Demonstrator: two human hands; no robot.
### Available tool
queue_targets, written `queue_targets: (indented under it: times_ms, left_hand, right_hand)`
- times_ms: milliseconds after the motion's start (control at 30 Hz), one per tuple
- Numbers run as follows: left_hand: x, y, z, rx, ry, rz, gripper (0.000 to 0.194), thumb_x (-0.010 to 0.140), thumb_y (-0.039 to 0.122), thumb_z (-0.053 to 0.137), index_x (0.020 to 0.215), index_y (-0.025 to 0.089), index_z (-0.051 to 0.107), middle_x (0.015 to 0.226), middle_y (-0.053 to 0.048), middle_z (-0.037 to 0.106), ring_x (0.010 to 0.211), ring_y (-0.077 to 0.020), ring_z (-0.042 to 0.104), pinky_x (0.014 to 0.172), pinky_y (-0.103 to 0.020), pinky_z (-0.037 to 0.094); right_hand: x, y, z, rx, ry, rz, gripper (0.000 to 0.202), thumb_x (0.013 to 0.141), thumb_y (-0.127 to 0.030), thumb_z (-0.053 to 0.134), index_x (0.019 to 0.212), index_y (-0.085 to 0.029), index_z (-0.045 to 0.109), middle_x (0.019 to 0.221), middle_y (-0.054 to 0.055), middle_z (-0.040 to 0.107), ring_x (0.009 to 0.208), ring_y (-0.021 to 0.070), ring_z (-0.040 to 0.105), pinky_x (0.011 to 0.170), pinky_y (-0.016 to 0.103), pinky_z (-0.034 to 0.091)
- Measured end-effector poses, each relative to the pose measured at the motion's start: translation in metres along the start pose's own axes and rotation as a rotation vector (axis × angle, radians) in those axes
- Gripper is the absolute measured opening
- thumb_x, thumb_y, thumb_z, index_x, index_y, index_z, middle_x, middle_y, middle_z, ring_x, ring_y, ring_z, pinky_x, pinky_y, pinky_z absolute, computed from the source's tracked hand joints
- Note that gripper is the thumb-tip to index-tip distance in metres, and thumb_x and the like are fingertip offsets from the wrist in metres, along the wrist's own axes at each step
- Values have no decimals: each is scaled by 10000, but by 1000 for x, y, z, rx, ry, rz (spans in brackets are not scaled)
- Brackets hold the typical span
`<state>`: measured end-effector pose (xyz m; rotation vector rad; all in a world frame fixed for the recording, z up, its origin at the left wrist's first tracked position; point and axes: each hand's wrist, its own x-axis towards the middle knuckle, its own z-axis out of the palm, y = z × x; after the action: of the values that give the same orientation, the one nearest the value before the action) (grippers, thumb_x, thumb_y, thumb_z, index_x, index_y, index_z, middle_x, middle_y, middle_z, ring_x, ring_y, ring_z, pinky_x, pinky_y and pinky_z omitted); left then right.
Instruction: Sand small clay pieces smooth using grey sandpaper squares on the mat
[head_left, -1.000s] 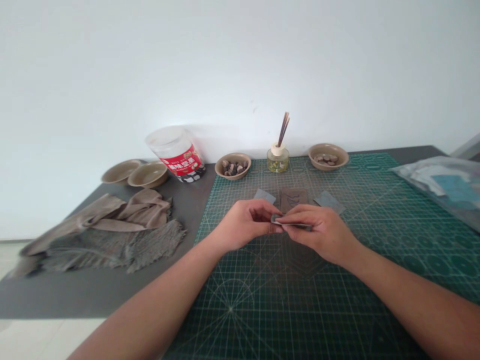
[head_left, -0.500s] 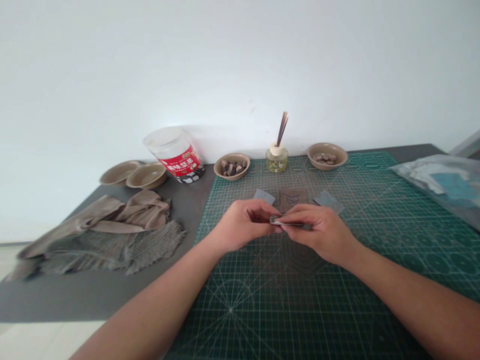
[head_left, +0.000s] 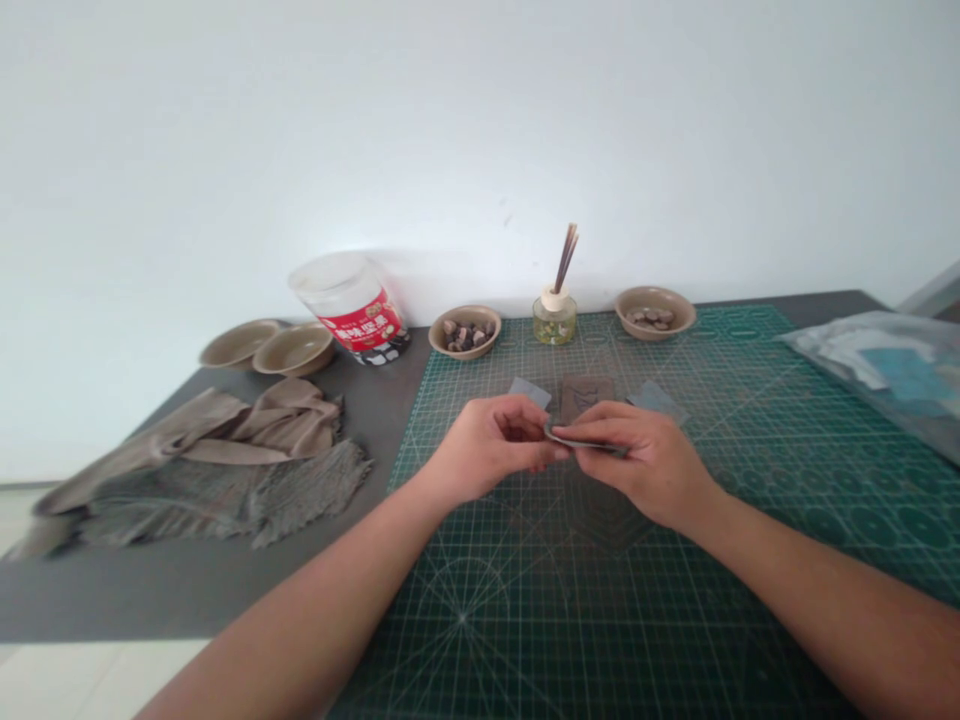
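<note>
Above the green cutting mat [head_left: 480,560], both hands meet at a thin grey sheet [head_left: 581,443], seen nearly edge-on and bent at its left end. My right hand [head_left: 652,460] pinches it between the thumb below and the fingers on top. At its left end, the fingertips and thumb of my left hand [head_left: 484,450] close on the sheet; whether something small sits inside the bend is hidden. Just behind the hands lies a brown square [head_left: 589,392] with dark handwriting. A small grey square sheet [head_left: 529,392] is to its left, another grey sheet [head_left: 658,402] to its right.
Along the wall stand a bowl of stones [head_left: 465,332], a reed diffuser [head_left: 554,315] and a bowl with flat brown pieces [head_left: 655,313]. Leftward are a clear jar with a red label [head_left: 360,318], two bowls [head_left: 294,350] and crumpled cloths [head_left: 225,460]. A plastic bag [head_left: 892,360] lies right.
The grey sheet has tilted and bent slightly between my fingers. My left thumb has shifted a little to the right; the rest stays in place.
</note>
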<state>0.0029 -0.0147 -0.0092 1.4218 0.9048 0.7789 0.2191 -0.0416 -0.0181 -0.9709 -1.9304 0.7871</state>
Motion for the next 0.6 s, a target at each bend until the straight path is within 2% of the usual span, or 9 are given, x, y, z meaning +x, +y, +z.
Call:
queue_targets:
  times_ms: [167,333,433,600]
  left_hand:
    - [0,0,1,-55,-11,-25,276,687,249,880,836,132,679,641,-4,708,521,-104,631,525,-215,525]
    - [0,-1,1,-80,-21,-35,297,655,235,898,803,126,665,641,-7,714,522,-107,642,529,-214,531]
    - [0,-2,0,-44,-18,-41,285,667,240,892,804,122,672,639,-7,712,522,-107,639,525,-215,524]
    - [1,-3,-1,-36,-37,-15,257,652,200,895,822,124,718,721,-22,744,619,-110,667,591,-207,522]
  right_hand:
    - [0,0,0,-73,40,-38,266,892,-188,665,1111,-284,782,1017,32,762,890,184,711,805,306,563]
    - [0,1,1,-19,35,-47,253,891,-173,660,1089,-267,786,944,23,743,794,149,693,699,260,545]
    - [0,1,1,-43,41,-53,247,887,-155,663,1080,-245,788,908,20,729,776,135,678,709,252,533]
    - [1,-2,2,13,3,-36,211,886,-151,675,1035,-240,795,896,11,730,768,125,675,694,236,520]
